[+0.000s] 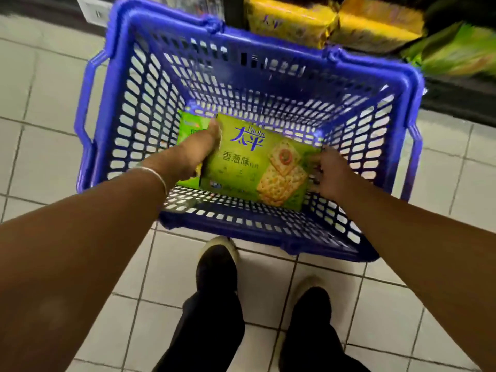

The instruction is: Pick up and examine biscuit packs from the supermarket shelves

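A green biscuit pack (249,162) with blue lettering and cracker pictures lies face up inside a blue plastic shopping basket (241,38) on the floor. My left hand (197,154) grips the pack's left edge, fingers curled over it. At the pack's right edge my right hand (328,173) pinches it. Under my left hand a second green pack (189,122) shows partly, mostly hidden.
Yellow biscuit packs (332,20) and green packs (456,52) sit on the low shelf behind the basket. White floor tiles (48,103) surround it. My two dark shoes (217,267) stand just in front of the basket's near rim.
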The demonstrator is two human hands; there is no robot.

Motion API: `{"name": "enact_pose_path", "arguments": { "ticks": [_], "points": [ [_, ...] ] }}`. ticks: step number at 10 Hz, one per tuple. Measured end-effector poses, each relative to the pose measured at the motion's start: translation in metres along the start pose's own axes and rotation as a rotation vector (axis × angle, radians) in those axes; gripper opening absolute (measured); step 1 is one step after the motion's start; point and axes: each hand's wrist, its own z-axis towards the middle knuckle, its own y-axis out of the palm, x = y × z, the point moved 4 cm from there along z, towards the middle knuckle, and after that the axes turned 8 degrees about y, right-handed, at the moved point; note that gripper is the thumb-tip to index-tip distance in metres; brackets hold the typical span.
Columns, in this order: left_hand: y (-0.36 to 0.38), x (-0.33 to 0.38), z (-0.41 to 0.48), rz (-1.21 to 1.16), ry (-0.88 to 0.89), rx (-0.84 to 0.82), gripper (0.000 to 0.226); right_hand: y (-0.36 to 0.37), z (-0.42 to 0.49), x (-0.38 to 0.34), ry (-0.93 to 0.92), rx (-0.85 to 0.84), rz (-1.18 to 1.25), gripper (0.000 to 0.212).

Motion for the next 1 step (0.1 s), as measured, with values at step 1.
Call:
{"name": "enact_pose_path", "arguments": {
  "ticks": [1],
  "points": [
    [-0.0205, 0.0337, -0.0339, -0.022, 0.014, 0.063, 0.08, -0.0065, -0.0342, -0.0187, 0.04, -0.01, 0.085, 0.025]
  ]
}}
